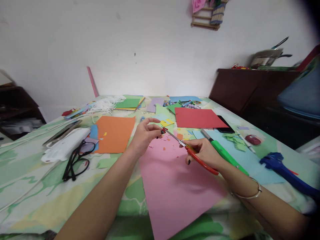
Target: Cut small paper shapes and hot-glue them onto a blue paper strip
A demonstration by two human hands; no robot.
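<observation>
Between thumb and fingers, my left hand (146, 135) pinches a tiny piece of red paper (164, 129), held just above the table. My right hand (203, 151) grips a pair of scissors (200, 161) with orange-red handles, their blades pointing left with the tips at the red piece. Whether the blades are parted is too fine to make out. Below both hands lies a pink paper sheet (180, 196), strewn with small red and orange scraps near its far end. A cut yellow paper piece (167, 122) lies just beyond my left fingers.
Orange paper (116, 133), black glasses (80, 161) and a white power strip (66, 145) lie left. To the right are red paper (200, 117), a phone (226, 125), a green-handled cutter (228, 156), light blue paper (260, 166) and a dark blue tool (287, 173). White cord (107, 104) is heaped behind.
</observation>
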